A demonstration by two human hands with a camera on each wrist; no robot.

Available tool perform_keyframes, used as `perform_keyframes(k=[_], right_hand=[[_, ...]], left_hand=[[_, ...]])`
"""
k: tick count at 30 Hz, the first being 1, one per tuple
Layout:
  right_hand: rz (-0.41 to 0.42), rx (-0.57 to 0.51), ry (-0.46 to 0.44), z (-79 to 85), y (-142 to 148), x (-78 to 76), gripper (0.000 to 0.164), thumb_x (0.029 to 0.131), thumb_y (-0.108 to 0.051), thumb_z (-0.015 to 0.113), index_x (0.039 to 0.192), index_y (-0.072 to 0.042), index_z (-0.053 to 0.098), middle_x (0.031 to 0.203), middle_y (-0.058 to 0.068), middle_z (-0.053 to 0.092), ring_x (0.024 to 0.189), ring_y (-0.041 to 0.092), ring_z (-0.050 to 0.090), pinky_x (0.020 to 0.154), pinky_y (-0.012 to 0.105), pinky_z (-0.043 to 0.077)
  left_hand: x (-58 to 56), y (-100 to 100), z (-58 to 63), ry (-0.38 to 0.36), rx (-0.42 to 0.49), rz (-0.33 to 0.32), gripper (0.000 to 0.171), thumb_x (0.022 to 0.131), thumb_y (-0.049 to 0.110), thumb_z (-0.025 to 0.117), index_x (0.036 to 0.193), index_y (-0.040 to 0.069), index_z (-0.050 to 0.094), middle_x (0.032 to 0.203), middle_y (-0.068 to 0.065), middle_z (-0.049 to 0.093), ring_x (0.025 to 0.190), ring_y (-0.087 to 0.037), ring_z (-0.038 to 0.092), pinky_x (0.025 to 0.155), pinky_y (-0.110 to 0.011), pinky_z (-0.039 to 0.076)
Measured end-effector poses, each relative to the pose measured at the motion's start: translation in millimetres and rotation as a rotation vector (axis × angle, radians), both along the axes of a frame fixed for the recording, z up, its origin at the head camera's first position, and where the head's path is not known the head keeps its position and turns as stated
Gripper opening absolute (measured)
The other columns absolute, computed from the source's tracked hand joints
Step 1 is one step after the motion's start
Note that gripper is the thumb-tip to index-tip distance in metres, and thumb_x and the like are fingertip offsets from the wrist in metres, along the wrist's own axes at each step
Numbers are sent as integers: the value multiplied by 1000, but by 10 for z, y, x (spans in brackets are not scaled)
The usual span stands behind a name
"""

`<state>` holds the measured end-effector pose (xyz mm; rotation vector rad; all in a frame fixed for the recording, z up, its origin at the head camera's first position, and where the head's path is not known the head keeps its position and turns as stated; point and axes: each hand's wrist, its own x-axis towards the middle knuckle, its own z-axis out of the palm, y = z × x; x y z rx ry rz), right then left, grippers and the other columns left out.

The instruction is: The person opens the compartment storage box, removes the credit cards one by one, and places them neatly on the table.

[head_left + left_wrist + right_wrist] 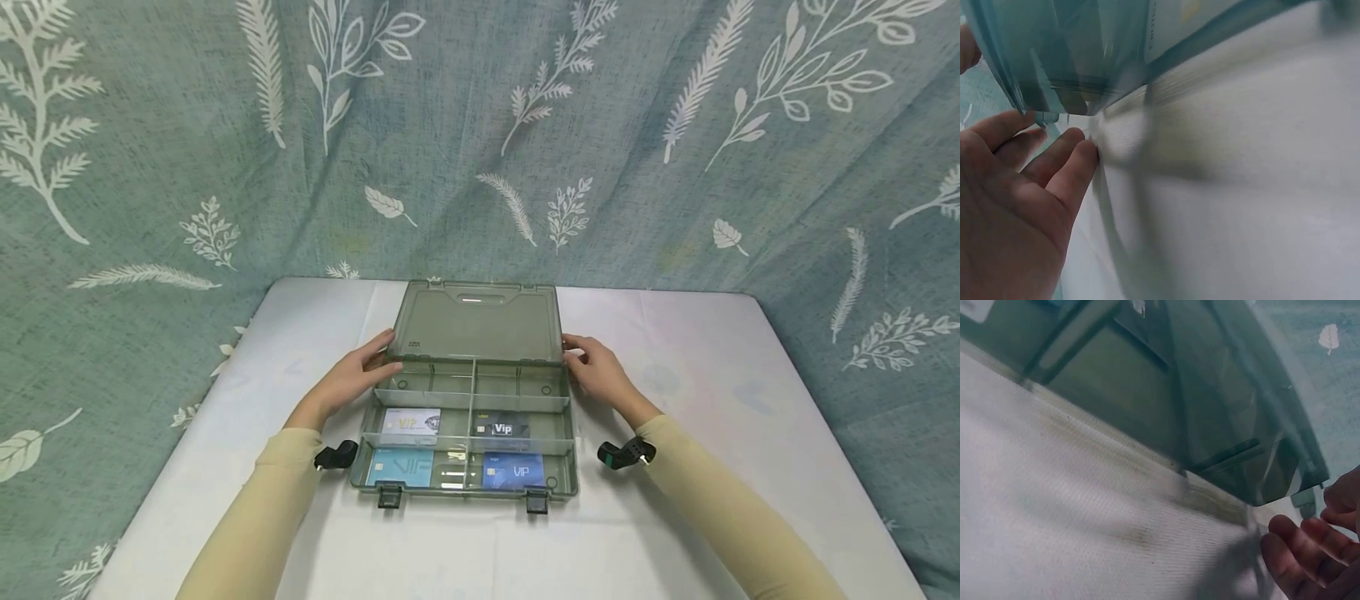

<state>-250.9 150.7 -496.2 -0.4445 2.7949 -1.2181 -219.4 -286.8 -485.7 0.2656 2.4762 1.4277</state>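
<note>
A clear grey-green plastic organizer box (517,382) lies on the table with its lid (480,329) folded back flat behind it. Four of its compartments hold cards: a white VIP card (411,422), a black one (498,427), a teal one (401,468) and a blue one (513,472). My left hand (348,379) is at the left hinge corner, thumb over the box's rim and fingers spread along the lid's side. At the right hinge corner my right hand (600,372) rests with loosely bent fingers beside the lid.
The box stands on a white-covered table (675,517). Two latches (537,502) hang from its front edge. A leaf-patterned curtain (465,167) borders the table at the back and sides. Both wrists carry black straps (628,453).
</note>
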Motion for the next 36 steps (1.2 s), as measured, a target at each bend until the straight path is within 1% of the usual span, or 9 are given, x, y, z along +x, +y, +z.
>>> perform_keyframes(k=[3, 9, 12, 15, 19, 25, 31, 33, 36], right_hand=[[-7, 7, 1, 42, 10, 26, 44, 107, -15, 52, 149, 0, 50, 138, 22, 59, 110, 36, 65, 88, 49, 59], [4, -26, -18, 131, 32, 95, 43, 106, -15, 54, 147, -1, 53, 134, 20, 63, 105, 32, 67, 85, 45, 61], [34, -45, -21, 179, 47, 142, 42, 106, -14, 55, 145, 0, 54, 128, 18, 66, 101, 30, 69, 82, 44, 61], [77, -52, -16, 231, 62, 200, 41, 106, -14, 55, 144, 0, 55, 124, 17, 68, 100, 29, 69, 83, 45, 60], [128, -45, -6, 290, 83, 279, 40, 106, -13, 56, 143, 1, 55, 127, 17, 67, 105, 32, 68, 87, 50, 60], [118, -29, 0, 351, 112, 366, 38, 106, -16, 56, 141, -2, 58, 127, 15, 67, 107, 33, 67, 89, 51, 59], [179, -96, -58, 480, 91, 450, 37, 106, -15, 57, 140, -2, 59, 122, 19, 68, 99, 28, 69, 83, 41, 62], [194, -116, -97, 514, 81, 476, 36, 106, -16, 57, 139, -2, 59, 121, 19, 68, 98, 27, 69, 83, 41, 62], [214, -161, -178, 561, 70, 518, 35, 106, -18, 57, 137, -3, 61, 120, 20, 68, 100, 32, 69, 86, 44, 62]], left_hand=[[45, -12, -4, 20, -4, -1, 80, 102, 39, 63, 164, 13, 19, 171, -9, 9, 152, -41, 21, 123, -59, 24], [154, -41, -4, 46, -2, 0, 76, 102, 39, 63, 163, 14, 24, 170, -9, 16, 151, -43, 24, 122, -60, 27], [214, -59, 12, 64, 22, -17, 72, 103, 36, 63, 163, 16, 28, 169, -9, 21, 150, -43, 26, 121, -60, 29], [266, -71, 27, 99, 33, -43, 67, 103, 32, 64, 161, 15, 33, 166, -10, 28, 150, -39, 28, 122, -55, 31], [337, -75, 60, 161, -4, -70, 61, 103, 29, 64, 157, 12, 41, 161, -10, 38, 149, -35, 33, 121, -53, 33], [463, -82, 128, 200, -68, -68, 53, 101, 27, 67, 150, 12, 52, 153, -8, 50, 143, -35, 42, 116, -56, 41], [591, -122, 139, 233, -95, -78, 56, 98, 26, 72, 147, 7, 54, 150, -9, 52, 140, -34, 46, 111, -54, 47], [623, -137, 128, 242, -102, -85, 57, 96, 26, 74, 146, 6, 55, 150, -10, 52, 139, -34, 46, 110, -54, 48], [657, -148, 116, 249, -109, -100, 59, 95, 27, 76, 145, 6, 55, 149, -9, 52, 138, -33, 47, 110, -52, 48]])
